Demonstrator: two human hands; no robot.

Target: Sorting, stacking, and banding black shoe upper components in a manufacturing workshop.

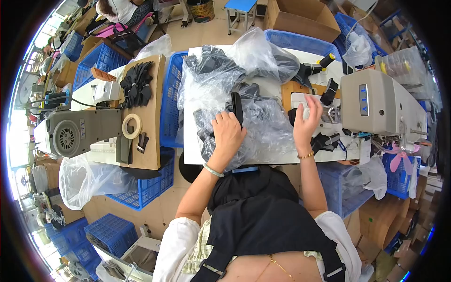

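My left hand (229, 135) is closed around the lower end of a black strip-like piece (237, 107) that points away from me. It rests over clear plastic bags (268, 124) with dark pieces inside, spread on the white table (190, 145). My right hand (307, 123) is raised beside the sewing machine (369, 98), its fingers apart and nothing held. Just left of its thumb shows a small dark rounded thing (292, 116), partly hidden. Black strap pieces (325, 142) with buckle-like parts lie to the right of that wrist.
A black and yellow thread cone (326, 60) stands at the back right. On the left, a brown board (152, 103) bears black gloves (136, 84) and a tape roll (132, 126), near another machine (70, 134). Blue crates (171, 113) flank the table. A person (117, 11) sits far left.
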